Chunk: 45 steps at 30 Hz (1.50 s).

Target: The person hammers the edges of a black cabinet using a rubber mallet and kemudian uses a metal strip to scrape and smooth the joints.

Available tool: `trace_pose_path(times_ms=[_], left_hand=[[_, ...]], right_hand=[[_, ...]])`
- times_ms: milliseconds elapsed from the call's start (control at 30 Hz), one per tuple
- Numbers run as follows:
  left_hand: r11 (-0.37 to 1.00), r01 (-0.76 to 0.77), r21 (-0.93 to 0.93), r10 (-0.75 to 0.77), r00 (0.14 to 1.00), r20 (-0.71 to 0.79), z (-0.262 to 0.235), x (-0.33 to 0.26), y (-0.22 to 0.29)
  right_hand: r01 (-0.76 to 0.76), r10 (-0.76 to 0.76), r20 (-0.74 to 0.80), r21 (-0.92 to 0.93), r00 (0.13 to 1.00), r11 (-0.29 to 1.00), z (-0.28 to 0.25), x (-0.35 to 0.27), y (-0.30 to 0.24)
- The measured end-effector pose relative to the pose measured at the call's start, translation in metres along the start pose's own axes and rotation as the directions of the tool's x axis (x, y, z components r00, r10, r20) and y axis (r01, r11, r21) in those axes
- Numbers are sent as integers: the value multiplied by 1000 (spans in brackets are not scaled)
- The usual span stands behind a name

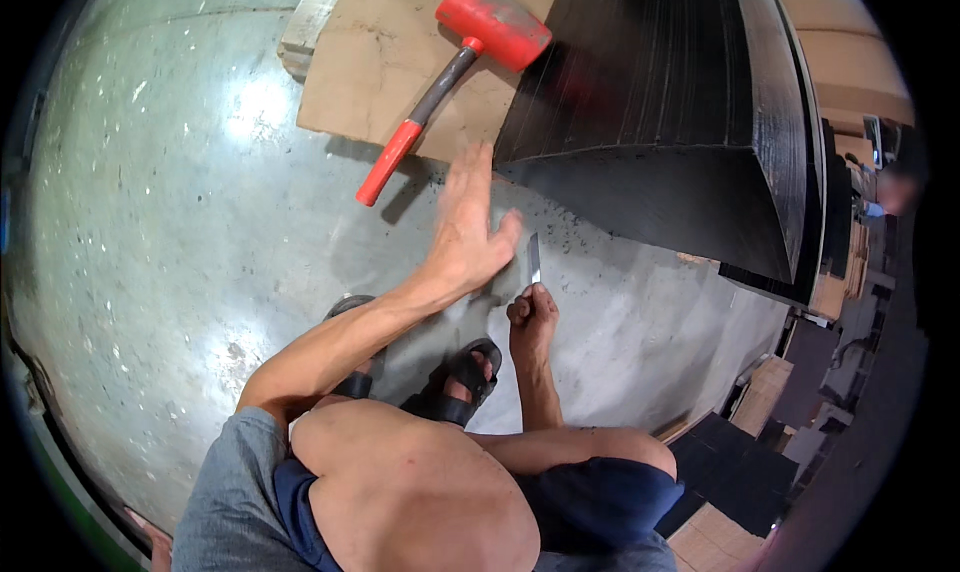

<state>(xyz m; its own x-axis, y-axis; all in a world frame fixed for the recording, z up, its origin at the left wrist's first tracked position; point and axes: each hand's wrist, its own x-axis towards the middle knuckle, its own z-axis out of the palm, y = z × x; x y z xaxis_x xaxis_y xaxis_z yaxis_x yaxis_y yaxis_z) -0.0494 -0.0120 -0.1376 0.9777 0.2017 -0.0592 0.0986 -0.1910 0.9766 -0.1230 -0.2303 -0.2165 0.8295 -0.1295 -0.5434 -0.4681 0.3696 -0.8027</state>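
My left hand (470, 234) is open, fingers stretched and slightly blurred, at the near corner of a stack of black sheets (640, 187). Whether its fingertips touch the edge I cannot tell. In my closed right hand (533, 314) is a utility knife (534, 257), its flat silvery blade pointing away from me; the handle is hidden in my fist. Beyond the left hand lies a red-headed mallet (494, 24) with a grey and red handle, resting on a brown cardboard sheet (345, 82). Its handle end sticks out past the cardboard's near edge.
Small dark crumbs are scattered over the grey floor (640, 302) by the black stack. Cardboard boxes (845, 52) stand at the far right. Dark and tan pieces (735, 467) lie at the lower right. A blurred person (897, 192) is at the right edge.
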Motion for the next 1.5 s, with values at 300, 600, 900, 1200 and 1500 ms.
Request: trace_pose_path(times_ms=[300,600,900,1200,1500], left_hand=[[448,-890,-82,876,456,-159,-7,55,106],[430,-886,-175,875,456,-163,6,114,55],[857,-490,-159,509,855,104,-3,64,-71],[640,-750,-168,753,656,-56,-11,94,53],[636,-705,-314,699,699,-154,-5,89,92]], right_hand=[[106,-105,-16,22,994,994,3,11,7],[29,-27,-21,70,999,997,11,13,-5],[36,-37,11,78,999,996,10,9,-8],[-23,25,-49,45,998,999,13,3,3],[-60,61,5,-93,998,994,16,-1,14]])
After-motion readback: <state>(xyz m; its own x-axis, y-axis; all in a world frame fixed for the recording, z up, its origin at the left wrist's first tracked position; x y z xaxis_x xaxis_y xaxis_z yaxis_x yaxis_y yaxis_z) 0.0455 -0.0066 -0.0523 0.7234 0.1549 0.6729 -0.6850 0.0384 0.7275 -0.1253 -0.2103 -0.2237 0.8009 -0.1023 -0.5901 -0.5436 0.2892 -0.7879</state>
